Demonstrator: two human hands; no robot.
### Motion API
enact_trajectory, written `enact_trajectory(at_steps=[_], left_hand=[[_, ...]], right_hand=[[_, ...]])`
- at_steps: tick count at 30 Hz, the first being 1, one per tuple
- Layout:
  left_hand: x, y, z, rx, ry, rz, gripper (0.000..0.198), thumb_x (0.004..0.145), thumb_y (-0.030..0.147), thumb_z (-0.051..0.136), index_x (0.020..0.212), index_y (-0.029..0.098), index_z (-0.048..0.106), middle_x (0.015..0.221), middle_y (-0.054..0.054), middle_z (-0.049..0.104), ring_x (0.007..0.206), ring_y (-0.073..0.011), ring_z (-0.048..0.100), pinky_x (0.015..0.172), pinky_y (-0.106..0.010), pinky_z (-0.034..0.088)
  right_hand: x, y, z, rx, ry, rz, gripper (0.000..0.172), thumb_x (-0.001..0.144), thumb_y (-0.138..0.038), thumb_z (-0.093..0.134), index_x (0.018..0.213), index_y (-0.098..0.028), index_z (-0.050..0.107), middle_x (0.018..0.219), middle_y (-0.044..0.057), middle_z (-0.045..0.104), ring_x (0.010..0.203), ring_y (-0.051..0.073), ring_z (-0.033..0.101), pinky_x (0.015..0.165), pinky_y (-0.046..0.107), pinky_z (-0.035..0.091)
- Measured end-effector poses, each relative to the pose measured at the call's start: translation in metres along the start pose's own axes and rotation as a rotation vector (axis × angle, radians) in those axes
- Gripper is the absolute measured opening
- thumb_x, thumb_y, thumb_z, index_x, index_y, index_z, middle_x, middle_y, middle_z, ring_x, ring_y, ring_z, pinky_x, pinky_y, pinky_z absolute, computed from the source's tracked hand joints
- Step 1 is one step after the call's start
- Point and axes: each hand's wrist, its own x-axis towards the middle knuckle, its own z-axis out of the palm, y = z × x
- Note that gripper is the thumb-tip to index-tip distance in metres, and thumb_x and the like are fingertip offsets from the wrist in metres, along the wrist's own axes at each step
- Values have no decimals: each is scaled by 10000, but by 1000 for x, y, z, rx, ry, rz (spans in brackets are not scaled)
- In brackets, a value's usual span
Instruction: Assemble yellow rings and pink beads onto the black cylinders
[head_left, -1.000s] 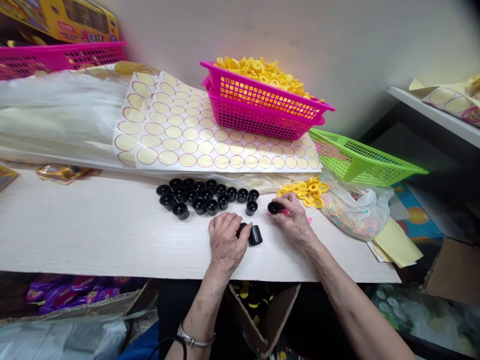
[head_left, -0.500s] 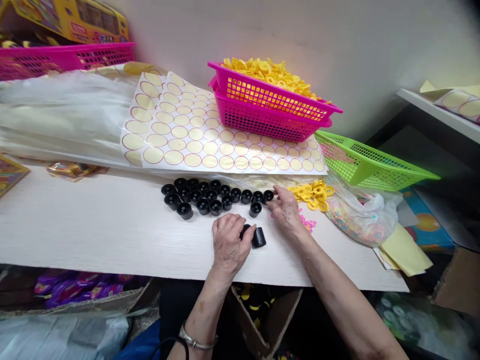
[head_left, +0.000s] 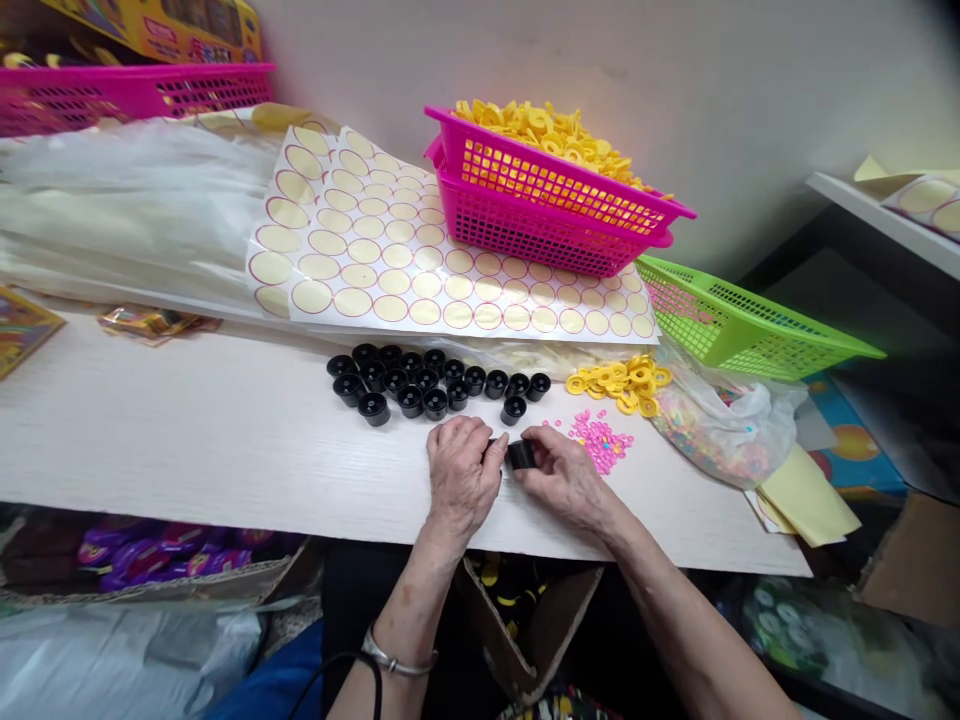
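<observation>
My left hand [head_left: 463,478] is closed around a small black plastic cup, mostly hidden behind the thumb and fingers. My right hand [head_left: 564,478] pinches another black plastic cup [head_left: 521,455], tipped on its side, close beside the left thumb. Beyond the hands, several black plastic cups [head_left: 409,400] stand in loose rows on the white table [head_left: 225,430]. A scatter of small pink beads [head_left: 600,440] lies just right of my right hand. Behind the beads is a small heap of yellow rings [head_left: 630,382].
Stacked pink baskets [head_left: 555,225], the top one full of yellow pieces, stand on sheets of round stickers [head_left: 390,280]. At right are a green basket [head_left: 750,325] and a plastic bag of coloured beads [head_left: 720,430]. An open cardboard box [head_left: 551,640] sits below the table edge.
My right hand has come back from the row's right end and now grips the black cup beside my left hand. More of the pink beads show. The view has shifted slightly.
</observation>
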Motion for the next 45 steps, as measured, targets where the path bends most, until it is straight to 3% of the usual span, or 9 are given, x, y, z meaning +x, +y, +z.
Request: enact_trajectory(at_steps=[3,8,13,19,22,28,32,35,45], left_hand=[[0,-1,1,18,7,10,148,826,301,538,801,175,612,883,-44,653,935,-219,518,864,-383,349],[-1,-2,2,44,41,28,166,807,316,563,850,167,618,902,-57,656,942,-231,520,856,-399,368],[-1,-5,5,40,125,36,189,764,337,614,830,161,638,942,-77,656,962,-249,514,853,-415,403],[-2,-9,7,-3,181,-15,291,777,384,597,923,139,654,1033,-126,624,1001,-257,496,885,-435,421],[-2,-10,8,-68,187,-58,297,824,370,539,987,147,648,1057,-117,621,1024,-241,492,920,-434,410],[-4,-12,5,-242,185,-174,273,867,276,468,1057,161,626,1093,-95,613,1082,-212,490,974,-413,388],[-8,-16,4,-297,226,-203,253,845,222,481,1044,177,631,1110,-90,604,1098,-205,498,971,-406,403],[-10,-18,3,-290,241,-220,248,843,230,481,1026,164,635,1105,-104,602,1095,-212,503,959,-407,412],[-10,-6,-7,-636,318,-592,331,807,383,551,1048,169,625,1038,-70,636,979,-180,572,891,-304,440]], right_hand=[[4,3,-9,71,40,-72,365,712,-160,503,1075,-192,541,903,29,527,806,144,516,683,257,428],[16,-6,-27,-246,142,13,418,712,-201,508,1130,-196,516,835,28,566,706,156,510,631,273,399],[42,-6,-21,-554,230,-4,153,719,-223,508,843,-180,587,747,40,576,711,185,516,620,283,370],[48,5,-16,-393,370,-194,305,725,-228,545,1022,-159,538,901,74,546,765,182,514,657,292,433],[30,-1,-9,-307,479,-227,163,777,-193,491,925,-165,549,879,77,535,774,178,520,680,301,445],[-2,-14,22,-93,263,-230,149,831,-204,482,949,-172,567,897,60,570,785,152,561,695,266,472],[5,-15,28,-295,124,-318,375,831,-103,402,1179,-194,506,1217,96,498,1058,190,496,863,319,446],[13,-17,25,-439,-51,-386,364,810,-97,441,1141,-212,537,1126,81,549,980,202,496,831,347,447],[7,-7,8,-109,108,-197,320,782,-209,518,1101,-206,495,1009,54,518,887,171,520,754,294,433]])
